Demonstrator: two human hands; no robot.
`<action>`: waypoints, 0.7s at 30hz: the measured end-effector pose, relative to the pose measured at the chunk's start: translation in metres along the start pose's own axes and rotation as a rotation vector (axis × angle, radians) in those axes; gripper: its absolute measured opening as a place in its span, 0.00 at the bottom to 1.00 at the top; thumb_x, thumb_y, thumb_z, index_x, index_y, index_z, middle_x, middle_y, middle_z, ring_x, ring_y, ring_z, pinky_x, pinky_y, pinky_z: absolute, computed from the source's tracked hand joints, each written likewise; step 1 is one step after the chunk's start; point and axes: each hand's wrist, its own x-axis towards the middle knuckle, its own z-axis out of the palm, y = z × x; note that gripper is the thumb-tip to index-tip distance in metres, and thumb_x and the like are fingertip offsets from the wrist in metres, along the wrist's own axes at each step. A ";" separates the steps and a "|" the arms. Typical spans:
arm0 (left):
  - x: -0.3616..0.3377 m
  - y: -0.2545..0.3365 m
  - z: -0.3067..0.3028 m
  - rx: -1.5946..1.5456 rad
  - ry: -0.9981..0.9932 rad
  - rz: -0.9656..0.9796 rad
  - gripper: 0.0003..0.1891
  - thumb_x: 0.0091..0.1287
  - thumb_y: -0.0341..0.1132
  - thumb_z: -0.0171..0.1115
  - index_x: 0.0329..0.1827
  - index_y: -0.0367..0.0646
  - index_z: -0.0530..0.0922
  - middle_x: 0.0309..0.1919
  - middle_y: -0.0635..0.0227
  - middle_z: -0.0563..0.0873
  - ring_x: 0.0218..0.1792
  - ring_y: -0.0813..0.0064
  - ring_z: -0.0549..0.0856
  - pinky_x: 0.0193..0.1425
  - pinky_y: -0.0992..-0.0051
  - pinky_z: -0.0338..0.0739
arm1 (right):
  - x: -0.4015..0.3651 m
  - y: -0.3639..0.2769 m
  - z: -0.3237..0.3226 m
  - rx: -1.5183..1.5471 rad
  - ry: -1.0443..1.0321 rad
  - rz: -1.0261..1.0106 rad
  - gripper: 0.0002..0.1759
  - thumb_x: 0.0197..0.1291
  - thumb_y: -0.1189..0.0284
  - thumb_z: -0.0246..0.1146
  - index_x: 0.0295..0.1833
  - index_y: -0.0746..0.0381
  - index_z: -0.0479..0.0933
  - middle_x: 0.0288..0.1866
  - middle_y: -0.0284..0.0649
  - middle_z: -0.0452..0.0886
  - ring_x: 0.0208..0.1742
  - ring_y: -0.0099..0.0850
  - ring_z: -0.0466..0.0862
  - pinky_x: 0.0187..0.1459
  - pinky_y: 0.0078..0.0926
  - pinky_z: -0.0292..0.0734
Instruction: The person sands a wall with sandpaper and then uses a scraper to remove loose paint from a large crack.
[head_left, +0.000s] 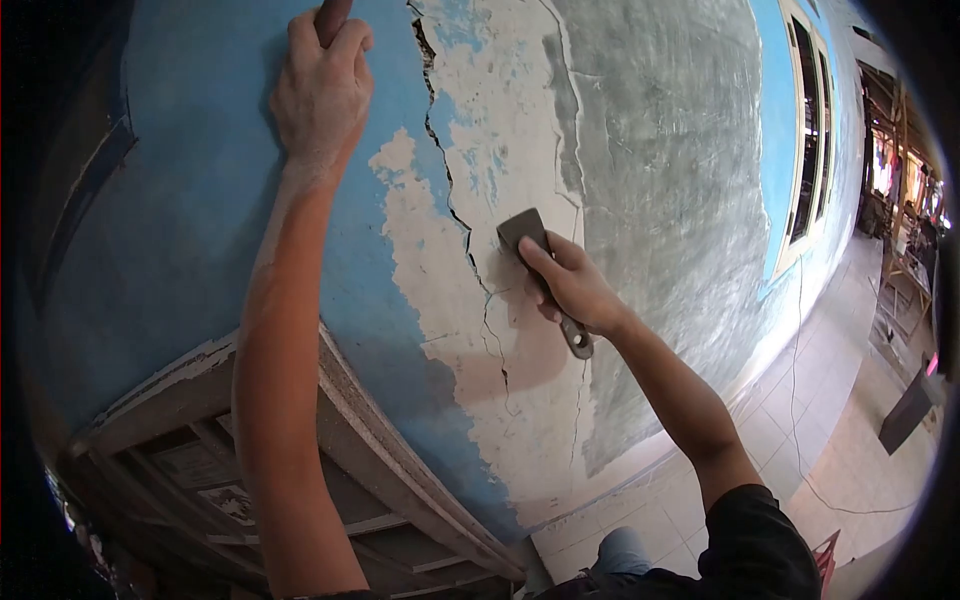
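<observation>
My right hand [575,285] is wrapped round a dark putty knife [524,229], its broad blade pointing up and left just in front of the wall. High on the left, my left hand [322,95], dusted with pale powder, grips a brown rounded handle [333,16]; the rest of that tool is cut off by the top edge. Between the hands, a jagged crack [447,175] runs down the wall, dark and wide at the top, thin lower down. Around it lies a pale strip of bare plaster [430,260] with torn blue paint edges.
Blue paint [215,130] covers the wall at left, grey render [670,170] at right. A wooden door or shutter frame [365,430] stands below my left arm. Farther right are a window [805,130], a tiled floor [790,400], a thin cable [797,380] and a dark block [907,410].
</observation>
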 end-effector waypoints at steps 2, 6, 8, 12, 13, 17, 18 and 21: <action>-0.001 0.000 -0.001 0.003 -0.028 -0.020 0.06 0.72 0.35 0.59 0.43 0.61 0.83 0.52 0.59 0.78 0.42 0.55 0.86 0.36 0.60 0.86 | 0.006 -0.009 0.004 -0.076 0.067 0.023 0.23 0.76 0.53 0.53 0.37 0.64 0.72 0.20 0.34 0.74 0.16 0.21 0.73 0.21 0.21 0.69; -0.003 -0.001 0.001 -0.021 -0.016 -0.031 0.06 0.71 0.35 0.60 0.43 0.62 0.83 0.51 0.59 0.78 0.43 0.55 0.86 0.35 0.58 0.85 | 0.012 -0.006 0.011 -0.050 0.132 -0.023 0.26 0.75 0.52 0.54 0.34 0.63 0.75 0.16 0.34 0.75 0.13 0.21 0.73 0.18 0.18 0.68; -0.002 -0.002 0.000 -0.042 -0.006 -0.026 0.06 0.71 0.36 0.60 0.43 0.63 0.83 0.52 0.59 0.79 0.43 0.55 0.86 0.35 0.57 0.85 | 0.010 -0.003 0.014 -0.010 0.143 0.007 0.27 0.75 0.52 0.54 0.31 0.64 0.76 0.18 0.36 0.78 0.14 0.20 0.75 0.19 0.19 0.69; -0.001 -0.002 -0.001 -0.049 -0.051 -0.053 0.04 0.71 0.34 0.59 0.42 0.57 0.81 0.52 0.57 0.77 0.44 0.56 0.84 0.37 0.60 0.85 | 0.023 -0.024 0.007 -0.105 0.163 -0.097 0.27 0.74 0.51 0.54 0.30 0.62 0.76 0.16 0.33 0.76 0.14 0.19 0.74 0.19 0.20 0.69; 0.005 0.011 -0.010 -0.093 -0.062 -0.098 0.02 0.69 0.30 0.59 0.41 0.48 0.79 0.50 0.55 0.76 0.43 0.56 0.83 0.39 0.61 0.83 | 0.024 -0.028 0.008 -0.095 0.160 -0.100 0.27 0.74 0.51 0.54 0.30 0.62 0.76 0.16 0.33 0.76 0.14 0.19 0.74 0.19 0.20 0.69; 0.009 0.014 -0.012 -0.133 0.022 -0.040 0.02 0.64 0.22 0.61 0.36 0.38 0.77 0.44 0.55 0.76 0.39 0.57 0.81 0.38 0.64 0.80 | 0.017 -0.007 0.011 -0.085 0.182 -0.065 0.27 0.74 0.52 0.54 0.30 0.63 0.76 0.15 0.33 0.75 0.14 0.20 0.74 0.20 0.21 0.69; 0.008 0.012 -0.012 -0.117 0.018 -0.043 0.02 0.65 0.23 0.60 0.37 0.38 0.77 0.45 0.55 0.76 0.40 0.58 0.81 0.39 0.64 0.80 | 0.020 -0.006 0.012 -0.120 0.201 -0.097 0.27 0.74 0.51 0.54 0.30 0.64 0.76 0.15 0.33 0.75 0.14 0.20 0.74 0.20 0.22 0.69; 0.006 0.015 -0.009 -0.089 0.008 -0.063 0.01 0.67 0.24 0.59 0.38 0.39 0.77 0.45 0.56 0.76 0.40 0.59 0.81 0.39 0.65 0.80 | 0.027 -0.011 0.014 -0.184 0.240 -0.157 0.28 0.74 0.51 0.54 0.31 0.64 0.77 0.15 0.34 0.75 0.14 0.21 0.75 0.20 0.22 0.70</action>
